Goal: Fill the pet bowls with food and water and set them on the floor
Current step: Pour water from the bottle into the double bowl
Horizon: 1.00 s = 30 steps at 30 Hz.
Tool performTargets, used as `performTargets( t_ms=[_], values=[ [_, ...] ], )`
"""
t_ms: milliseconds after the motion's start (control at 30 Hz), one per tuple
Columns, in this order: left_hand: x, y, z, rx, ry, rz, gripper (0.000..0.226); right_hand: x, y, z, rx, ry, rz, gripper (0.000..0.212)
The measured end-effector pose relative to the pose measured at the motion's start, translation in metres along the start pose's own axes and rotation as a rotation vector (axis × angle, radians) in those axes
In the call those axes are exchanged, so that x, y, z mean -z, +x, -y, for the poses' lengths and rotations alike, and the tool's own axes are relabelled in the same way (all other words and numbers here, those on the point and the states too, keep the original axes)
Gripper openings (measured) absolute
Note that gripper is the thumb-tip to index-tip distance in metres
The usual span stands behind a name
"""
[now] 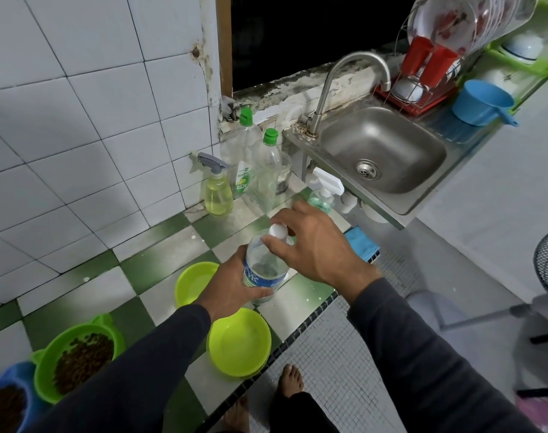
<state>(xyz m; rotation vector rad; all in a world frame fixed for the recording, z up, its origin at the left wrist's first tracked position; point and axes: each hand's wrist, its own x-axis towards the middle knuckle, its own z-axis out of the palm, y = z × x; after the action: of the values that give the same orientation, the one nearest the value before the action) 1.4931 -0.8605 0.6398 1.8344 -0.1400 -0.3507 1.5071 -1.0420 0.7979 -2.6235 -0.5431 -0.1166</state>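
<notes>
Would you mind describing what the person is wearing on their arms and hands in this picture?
Both arms are covered by long, dark charcoal sleeves of plain soft fabric, ending at the wrists. The left sleeve and right sleeve show no logos or markings. The left hand and right hand are bare: no gloves, rings or watch visible.

From here I can read very little. The dish soap bottle [246, 170] by the wall carries a white and green label with a word beginning "Dish"; the smaller print is too blurred. On the water bottle [261, 270] I hold, the blue label shows only a large white "K".
</notes>
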Motion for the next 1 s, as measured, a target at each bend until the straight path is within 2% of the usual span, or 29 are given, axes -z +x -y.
performTargets(
  t_ms=[33, 133, 167, 267, 400, 567, 700, 767, 867, 1000],
  values=[
    [0.0, 0.0, 0.0, 0.001, -0.004, -0.003, 0.086, 0.0, -0.001, 0.0, 0.026, 0.019, -0.003, 0.034],
    [-0.001, 0.0, 0.002, -0.006, -0.002, -0.012, 0.085, 0.0, -0.004, 0.001, 0.064, 0.038, 0.009, 0.059],
    [-0.001, 0.0, 0.002, -0.01, -0.002, -0.012, 0.085, 0.0, -0.004, 0.002, 0.048, 0.027, 0.006, 0.061],
    [0.0, 0.0, 0.001, -0.006, 0.007, -0.006, 0.087, -0.001, 0.0, 0.002, -0.009, -0.041, -0.001, 0.044],
    [-0.001, 0.0, 0.0, 0.004, 0.003, -0.009, 0.089, -0.002, -0.001, 0.003, 0.058, -0.005, -0.047, 0.027],
    [-0.001, 0.0, 0.003, 0.013, 0.009, -0.013, 0.09, 0.0, -0.002, 0.0, 0.034, 0.128, -0.131, 0.038],
    [0.0, 0.0, 0.002, 0.004, 0.038, -0.012, 0.087, -0.007, -0.008, -0.011, -0.156, 0.293, -0.361, 0.032],
    [0.0, 0.0, 0.001, 0.001, 0.05, -0.011, 0.086, -0.017, -0.013, -0.022, -0.304, 0.333, -0.406, 0.024],
    [0.001, 0.0, 0.003, -0.001, 0.052, -0.01, 0.086, -0.042, -0.025, -0.042, -0.492, 0.298, -0.313, 0.023],
    [0.001, 0.0, 0.003, 0.0, 0.071, -0.016, 0.086, -0.085, -0.051, -0.062, -0.62, 0.279, -0.125, 0.023]
  ],
)
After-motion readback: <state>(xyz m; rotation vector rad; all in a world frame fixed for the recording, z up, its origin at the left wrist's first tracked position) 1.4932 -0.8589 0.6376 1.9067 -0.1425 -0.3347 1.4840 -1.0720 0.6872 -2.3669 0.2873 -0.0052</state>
